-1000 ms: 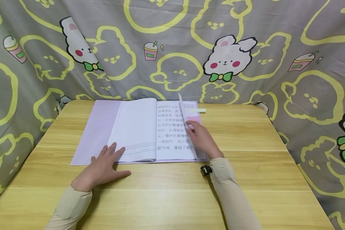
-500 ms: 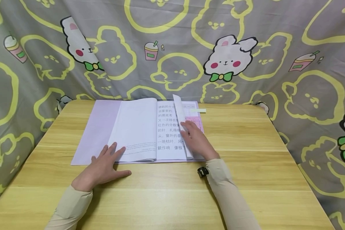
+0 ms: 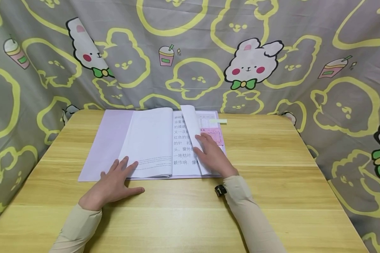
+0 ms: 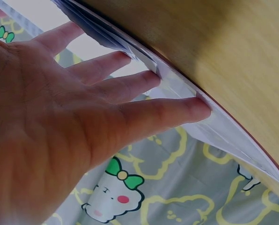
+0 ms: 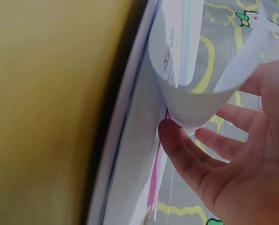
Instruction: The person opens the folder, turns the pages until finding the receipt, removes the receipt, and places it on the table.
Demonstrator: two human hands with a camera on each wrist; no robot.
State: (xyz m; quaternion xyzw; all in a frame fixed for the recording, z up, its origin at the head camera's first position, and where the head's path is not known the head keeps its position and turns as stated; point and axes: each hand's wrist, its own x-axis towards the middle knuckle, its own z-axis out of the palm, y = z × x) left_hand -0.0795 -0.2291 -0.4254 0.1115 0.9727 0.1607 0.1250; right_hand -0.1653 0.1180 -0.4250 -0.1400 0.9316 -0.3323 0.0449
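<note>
A lilac-covered booklet [image 3: 96,147] lies open on the table. Its left page is mostly blank, with faint small print low down; the right page [image 3: 180,149] bears large Chinese characters. My left hand [image 3: 112,186] rests with spread fingers on the lower left page and cover, thumb on the wood. A page [image 3: 189,121] stands raised and bent leftward over the right side, the fingers of my right hand [image 3: 215,156] against it. The right wrist view shows that curled page [image 5: 200,105] in front of loosely bent fingers. A pink printed slip [image 3: 211,137] shows beneath, partly hidden.
A pale green tab [image 3: 217,121] sticks out past the booklet's right edge. The wooden table [image 3: 164,218] reaches a patterned grey curtain [image 3: 190,45] at the back and sides. A small black device [image 3: 220,190] sits at the right cuff.
My right hand has moved left, and the raised page has bent further leftward over the text. More of the pink slip shows. The left hand stays put.
</note>
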